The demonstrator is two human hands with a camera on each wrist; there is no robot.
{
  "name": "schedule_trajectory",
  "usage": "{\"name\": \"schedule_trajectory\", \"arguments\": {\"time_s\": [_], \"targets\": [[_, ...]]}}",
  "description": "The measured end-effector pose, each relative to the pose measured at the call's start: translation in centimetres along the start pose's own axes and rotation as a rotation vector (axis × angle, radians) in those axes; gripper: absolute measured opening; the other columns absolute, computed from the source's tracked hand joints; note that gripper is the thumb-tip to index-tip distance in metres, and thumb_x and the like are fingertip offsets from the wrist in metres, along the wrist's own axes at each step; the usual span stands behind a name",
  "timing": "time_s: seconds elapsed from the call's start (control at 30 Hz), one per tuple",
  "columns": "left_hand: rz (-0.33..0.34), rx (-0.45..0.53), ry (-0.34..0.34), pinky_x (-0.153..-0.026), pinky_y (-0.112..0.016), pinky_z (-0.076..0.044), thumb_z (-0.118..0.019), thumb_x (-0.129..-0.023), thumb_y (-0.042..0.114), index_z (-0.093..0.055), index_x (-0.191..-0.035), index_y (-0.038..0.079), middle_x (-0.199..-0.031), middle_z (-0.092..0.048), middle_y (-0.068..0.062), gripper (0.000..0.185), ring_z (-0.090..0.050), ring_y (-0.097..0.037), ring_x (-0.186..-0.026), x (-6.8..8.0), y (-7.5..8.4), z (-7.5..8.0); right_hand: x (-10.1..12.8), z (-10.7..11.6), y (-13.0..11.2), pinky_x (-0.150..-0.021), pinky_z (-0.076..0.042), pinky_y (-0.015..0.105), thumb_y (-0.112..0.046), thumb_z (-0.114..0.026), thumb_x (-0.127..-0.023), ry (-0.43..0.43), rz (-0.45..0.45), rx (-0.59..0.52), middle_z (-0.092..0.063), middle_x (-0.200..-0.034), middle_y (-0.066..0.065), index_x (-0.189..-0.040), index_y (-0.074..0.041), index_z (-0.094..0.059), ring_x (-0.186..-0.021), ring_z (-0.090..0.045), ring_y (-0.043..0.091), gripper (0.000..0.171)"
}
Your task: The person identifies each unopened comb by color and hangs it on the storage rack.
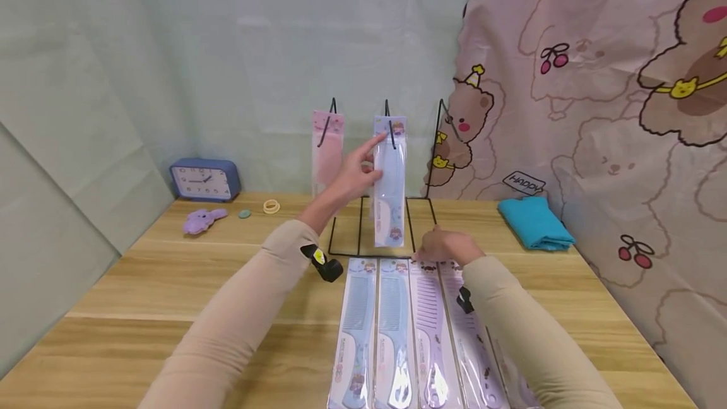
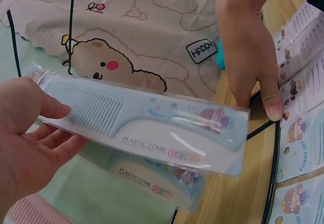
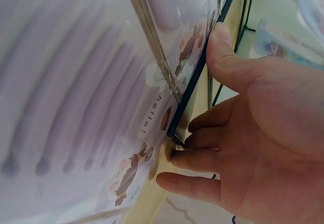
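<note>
A left hand holds a blue comb at the rack's middle hook, thumb and fingers around the packet's upper part. The right hand presses the rack base, fingers loosely curled, beside four packed combs (flat on the table). Best to keep the base pinned and check that the packet's hole sits fully over the hook.

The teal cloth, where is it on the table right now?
In the head view the teal cloth lies folded at the table's far right, against the bear-print curtain, right of the wire rack.
</note>
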State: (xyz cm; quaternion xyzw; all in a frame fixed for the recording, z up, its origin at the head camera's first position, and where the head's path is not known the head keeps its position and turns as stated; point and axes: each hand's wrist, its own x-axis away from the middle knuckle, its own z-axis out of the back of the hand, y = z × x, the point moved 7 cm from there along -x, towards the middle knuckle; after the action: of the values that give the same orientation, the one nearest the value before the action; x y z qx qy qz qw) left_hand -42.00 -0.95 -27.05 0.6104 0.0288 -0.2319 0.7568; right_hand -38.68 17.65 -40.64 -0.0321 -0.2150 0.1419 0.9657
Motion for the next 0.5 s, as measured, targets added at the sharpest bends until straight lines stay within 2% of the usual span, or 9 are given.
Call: {"name": "schedule_trajectory", "arguments": {"time_s": [0.2, 0.33, 0.5], "targets": [[-0.002, -0.030, 0.006, -0.089, -0.043, -0.055, -0.058, -0.092, -0.010, -0.034, -0.156, 0.034, -0.121, -0.056, -0.020, 0.082, -0.061, -0.032, -0.108, 0.04, -0.16, -0.05, -0.05, -0.09, 0.02, -0.114, -0.030, 0.057, -0.044, -0.051, -0.103, 0.006, 0.002, 0.010, -0.025, -0.153, 0.038, -0.129, 0.007, -0.062, -0.142, -0.033, 0.044, 0.058], [-0.024, -0.059, -0.011, -0.094, -0.043, -0.053, -0.058, -0.094, -0.008, -0.031, -0.157, 0.034, -0.124, -0.055, -0.018, 0.081, -0.058, -0.032, -0.114, 0.25, -0.22, -0.05, -0.09, -0.14, 0.12, -0.115, -0.025, 0.059, -0.046, -0.051, -0.103, 0.007, -0.001, 0.019, -0.026, -0.153, 0.037, -0.132, 0.007, -0.061, -0.144, -0.025, 0.047, 0.060], [-0.041, -0.095, -0.032, -0.098, -0.042, -0.051, -0.058, -0.096, -0.003, -0.031, -0.157, 0.033, -0.136, -0.052, -0.016, 0.076, -0.054, -0.032, -0.123, 0.70, -0.54, 0.02, -0.02, -0.16, 0.11, -0.115, -0.025, 0.059, -0.046, -0.050, -0.103, 0.008, 0.000, 0.021, -0.027, -0.154, 0.035, -0.132, 0.006, -0.061, -0.145, -0.022, 0.046, 0.060]]}}
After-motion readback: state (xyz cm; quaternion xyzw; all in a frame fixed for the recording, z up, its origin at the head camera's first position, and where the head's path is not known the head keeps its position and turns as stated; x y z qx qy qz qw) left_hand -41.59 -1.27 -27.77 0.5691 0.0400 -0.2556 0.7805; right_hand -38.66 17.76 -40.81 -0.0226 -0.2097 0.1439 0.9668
